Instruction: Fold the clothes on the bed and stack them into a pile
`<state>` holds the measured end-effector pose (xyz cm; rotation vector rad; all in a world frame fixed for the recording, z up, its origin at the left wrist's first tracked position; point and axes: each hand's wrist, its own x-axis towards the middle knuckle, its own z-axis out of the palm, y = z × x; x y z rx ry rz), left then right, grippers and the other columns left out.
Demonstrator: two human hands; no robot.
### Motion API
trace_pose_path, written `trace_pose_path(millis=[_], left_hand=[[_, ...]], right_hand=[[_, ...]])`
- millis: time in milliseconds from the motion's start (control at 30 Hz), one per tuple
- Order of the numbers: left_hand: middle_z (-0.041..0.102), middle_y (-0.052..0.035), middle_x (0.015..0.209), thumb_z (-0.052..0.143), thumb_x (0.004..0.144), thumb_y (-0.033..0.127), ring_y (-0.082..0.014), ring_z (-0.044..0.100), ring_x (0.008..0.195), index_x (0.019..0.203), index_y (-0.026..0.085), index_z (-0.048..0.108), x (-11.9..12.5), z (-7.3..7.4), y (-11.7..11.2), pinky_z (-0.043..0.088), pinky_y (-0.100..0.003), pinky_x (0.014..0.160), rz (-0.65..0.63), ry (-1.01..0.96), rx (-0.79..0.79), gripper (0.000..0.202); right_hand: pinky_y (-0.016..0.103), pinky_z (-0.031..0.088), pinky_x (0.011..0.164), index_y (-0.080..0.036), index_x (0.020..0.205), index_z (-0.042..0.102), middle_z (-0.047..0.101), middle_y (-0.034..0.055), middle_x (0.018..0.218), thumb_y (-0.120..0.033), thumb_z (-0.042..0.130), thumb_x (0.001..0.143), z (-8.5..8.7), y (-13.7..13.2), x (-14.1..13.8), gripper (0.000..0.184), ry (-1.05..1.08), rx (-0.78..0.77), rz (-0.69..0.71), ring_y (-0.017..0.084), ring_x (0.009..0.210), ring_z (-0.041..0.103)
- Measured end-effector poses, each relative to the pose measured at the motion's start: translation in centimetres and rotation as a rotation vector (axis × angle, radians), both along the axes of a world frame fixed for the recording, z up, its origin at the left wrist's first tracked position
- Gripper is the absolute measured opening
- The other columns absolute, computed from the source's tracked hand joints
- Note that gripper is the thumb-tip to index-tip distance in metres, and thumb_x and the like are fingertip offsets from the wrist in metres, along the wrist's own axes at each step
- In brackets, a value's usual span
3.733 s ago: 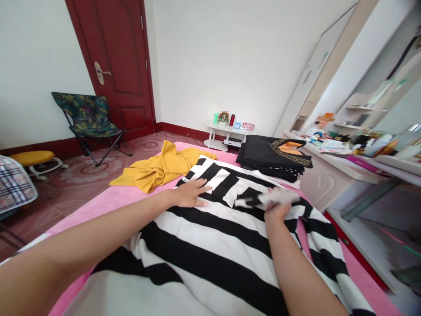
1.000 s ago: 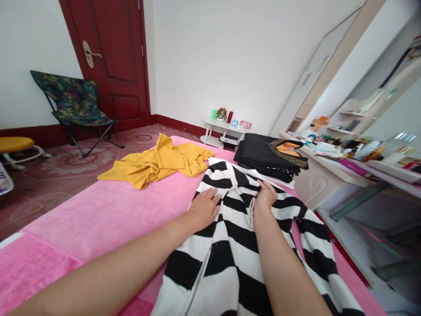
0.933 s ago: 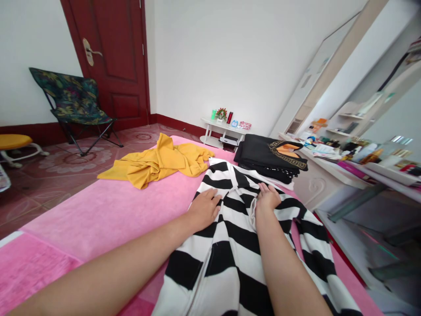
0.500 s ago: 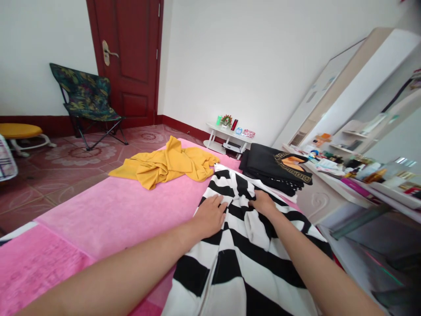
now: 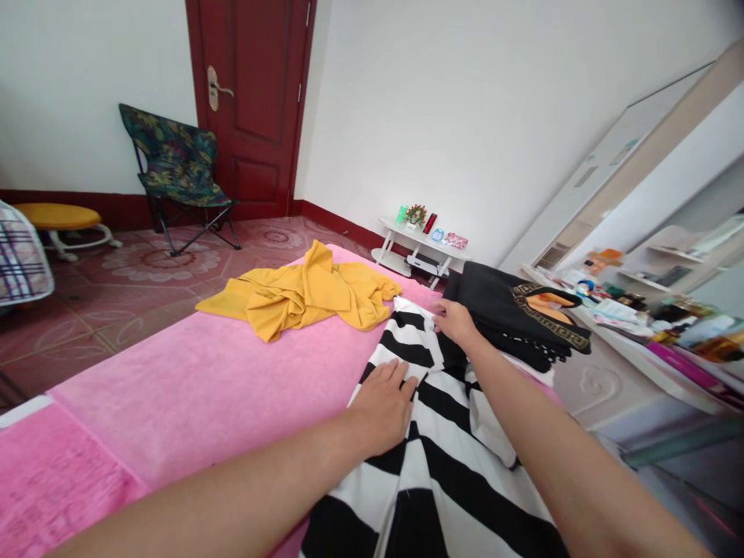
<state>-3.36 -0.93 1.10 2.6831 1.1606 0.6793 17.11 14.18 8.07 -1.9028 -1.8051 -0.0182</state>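
A black-and-white striped garment lies lengthwise before me on a pink bed cover. My left hand rests flat on its left part, palm down with fingers stretched. Farther out, my right hand is closed on the garment's far right edge, thumb and fingers pinching the cloth. A loose white-and-black part is bunched under my right forearm, which partly hides it. Left of the garment's far end sits a crumpled yellow cloth. Just beyond my right hand is a stack of folded black clothes, the top one with gold trim at its neckline.
A white dressing table crowded with bottles stands at the right. Past the bed are a low white stand with small items, a patterned folding chair, a yellow stool and a red door.
My right hand has moved from the garment's middle to its far edge, and the cloth there lies flatter. My left hand stays on the garment. The view has turned slightly left.
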Motion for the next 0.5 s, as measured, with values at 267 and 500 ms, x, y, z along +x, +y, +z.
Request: trace_pose_path(millis=[267,500], left_hand=[[0.033,-0.0174,0.147,0.029,0.093,0.030,-0.0343,0.027,0.136,0.138,0.010,0.040,-0.1,0.9,0.1,0.023,-0.048,0.111,-0.007,0.028,-0.092,0.050],[0.034,-0.0147,0.147,0.029,0.093,0.031,-0.0320,0.027,0.136,0.138,0.012,0.039,0.0,0.6,0.0,0.022,-0.045,0.111,0.009,0.024,-0.062,0.050]], right_hand=[[0.027,0.049,0.063,-0.014,0.093,0.070,0.069,0.0061,0.078,-0.046,0.059,0.079,-3.4,2.9,-1.3,0.037,-0.019,-0.072,-0.102,0.019,0.071,0.064],[0.038,0.048,0.082,-0.017,0.098,0.071,0.068,0.0159,0.102,-0.033,0.068,0.072,-3.7,3.3,-1.9,0.030,-0.157,-0.212,-0.271,0.030,0.100,0.063]])
